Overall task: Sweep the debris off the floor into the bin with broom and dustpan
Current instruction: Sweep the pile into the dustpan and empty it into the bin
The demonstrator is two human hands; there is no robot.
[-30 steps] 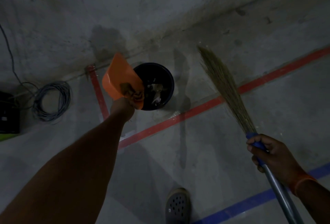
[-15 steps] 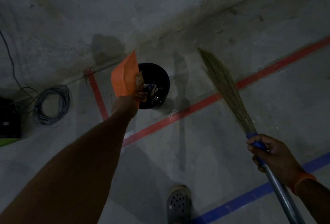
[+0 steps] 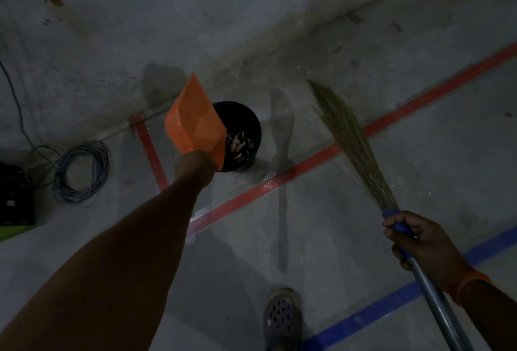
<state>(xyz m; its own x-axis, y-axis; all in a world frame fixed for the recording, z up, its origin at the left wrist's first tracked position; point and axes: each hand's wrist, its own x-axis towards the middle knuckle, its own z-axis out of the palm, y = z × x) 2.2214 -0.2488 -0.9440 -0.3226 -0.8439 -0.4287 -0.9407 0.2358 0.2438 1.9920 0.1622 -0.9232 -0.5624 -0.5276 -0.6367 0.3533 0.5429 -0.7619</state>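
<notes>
Head cam catches the dumping step: left hand (image 3: 193, 164) grips the orange dustpan (image 3: 193, 121), tipped steeply over the black bin (image 3: 251, 126) by the wall, debris (image 3: 240, 145) inside. Right hand (image 3: 416, 238) is wrapped round the broom (image 3: 349, 138), bristles raised. Next, probably lowering both. Cable coil (image 3: 81, 171) lies left.

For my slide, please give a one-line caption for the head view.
Left hand tips the orange dustpan over the black bin while the right hand holds the grass broom aside.
</notes>
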